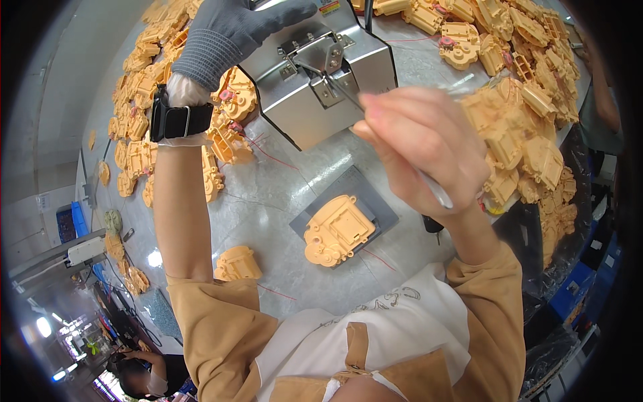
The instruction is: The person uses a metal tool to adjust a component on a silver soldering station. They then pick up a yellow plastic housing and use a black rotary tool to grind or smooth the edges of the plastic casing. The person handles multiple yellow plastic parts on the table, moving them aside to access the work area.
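Observation:
My left hand [251, 30], in a grey knit glove, rests on a silver metal box-shaped machine [295, 114], one finger stretched across it; its other fingers are cut off by the upper edge. Bare and pinched closed, my right hand [429, 144] holds slim metal tweezers [439, 191]. Their tip reaches the small bracket and slot [327, 84] on the machine's face. Below the machine, a yellow-orange plastic housing [341, 231] lies on a dark grey square plate [351, 184].
Heaps of similar plastic housings line the left [137, 151] and right [495, 20] of the grey table [261, 194]. A single housing [238, 263] lies near my left forearm, red wires beside it. Blue crates [573, 291] stand at right. Another person [144, 372] is at lower left.

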Demonstrator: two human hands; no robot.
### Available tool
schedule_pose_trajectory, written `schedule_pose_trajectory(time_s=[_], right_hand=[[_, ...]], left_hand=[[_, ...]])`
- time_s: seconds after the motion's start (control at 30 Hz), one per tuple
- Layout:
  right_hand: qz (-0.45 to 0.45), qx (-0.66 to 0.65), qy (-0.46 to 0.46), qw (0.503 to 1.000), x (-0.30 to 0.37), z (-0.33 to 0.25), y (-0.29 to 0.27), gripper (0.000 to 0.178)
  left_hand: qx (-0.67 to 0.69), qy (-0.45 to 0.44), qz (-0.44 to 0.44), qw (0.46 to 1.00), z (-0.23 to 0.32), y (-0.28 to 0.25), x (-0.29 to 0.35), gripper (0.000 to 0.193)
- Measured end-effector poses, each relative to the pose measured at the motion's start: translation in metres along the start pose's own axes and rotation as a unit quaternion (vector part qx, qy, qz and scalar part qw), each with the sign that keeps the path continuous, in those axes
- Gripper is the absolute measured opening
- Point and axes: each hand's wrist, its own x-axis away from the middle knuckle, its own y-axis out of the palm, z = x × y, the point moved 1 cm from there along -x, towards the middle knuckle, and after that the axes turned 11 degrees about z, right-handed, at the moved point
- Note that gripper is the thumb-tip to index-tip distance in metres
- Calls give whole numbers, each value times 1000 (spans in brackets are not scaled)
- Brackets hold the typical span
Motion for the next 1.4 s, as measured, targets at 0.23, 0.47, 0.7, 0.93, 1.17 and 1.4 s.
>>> schedule_pose_trajectory(time_s=[0.23, 0.47, 0.7, 0.93, 1.17, 1.4], right_hand=[[10, 40, 16, 999, 6, -4, 9, 16], [13, 73, 9, 997, 7, -8, 12, 17], [29, 48, 5, 998, 19, -11, 16, 21], [20, -7, 11, 1000, 34, -8, 13, 24], [1, -35, 30, 999, 35, -4, 3, 26], [-50, -5, 64, 997, 26, -11, 1, 35]], left_hand=[[20, 48, -10, 999, -11, 0, -4, 62], [-60, 34, 12, 998, -6, 0, -3, 59], [-62, 43, 19, 997, -10, -3, -4, 60], [-30, 19, 1, 999, -13, -4, -7, 64], [-7, 18, -4, 1000, -10, -3, -6, 63], [-100, 31, 17, 994, -2, -1, -2, 61]])
